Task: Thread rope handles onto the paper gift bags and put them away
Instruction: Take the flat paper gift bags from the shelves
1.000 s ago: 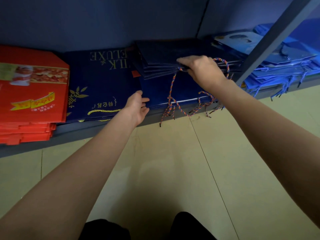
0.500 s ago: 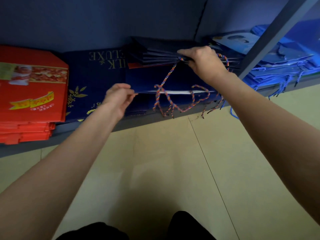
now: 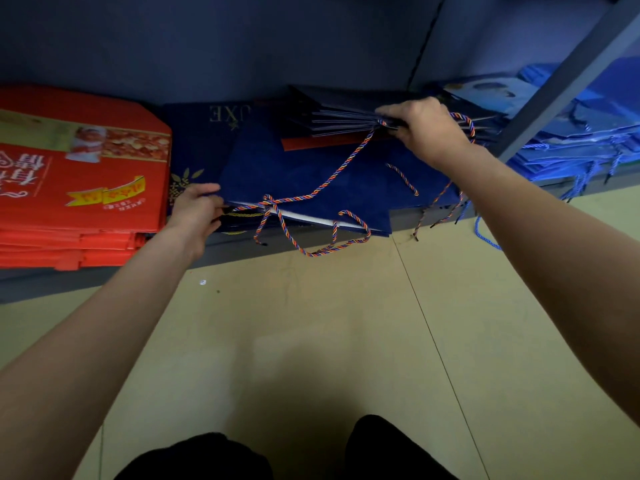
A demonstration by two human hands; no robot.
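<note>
A: Left hand [image 3: 197, 211]?
B: Pinches corner of navy bag [image 3: 304, 181] lying on shelf [image 3: 104, 275], ropes [image 3: 311, 252] dangling.
A: Right hand [image 3: 424, 128]?
B: Clamps lifted bag stack [image 3: 339, 112] w/ fingers curled round edges.

Low shelf [image 3: 242, 252] at rear, floor [image 3: 311, 341] in front. Stack of flat boxes [image 3: 79, 188] at left of shelf. Pile of gift bags [image 3: 311, 174] at centre, just right of boxes; rope handles [image 3: 311, 252] hanging over front edge. Further bags [image 3: 571, 147] at right, beyond upright post [image 3: 561, 84]. Left hand [image 3: 197, 213] at pile's left front corner; right hand [image 3: 426, 128] on lifted bags atop pile.
</note>
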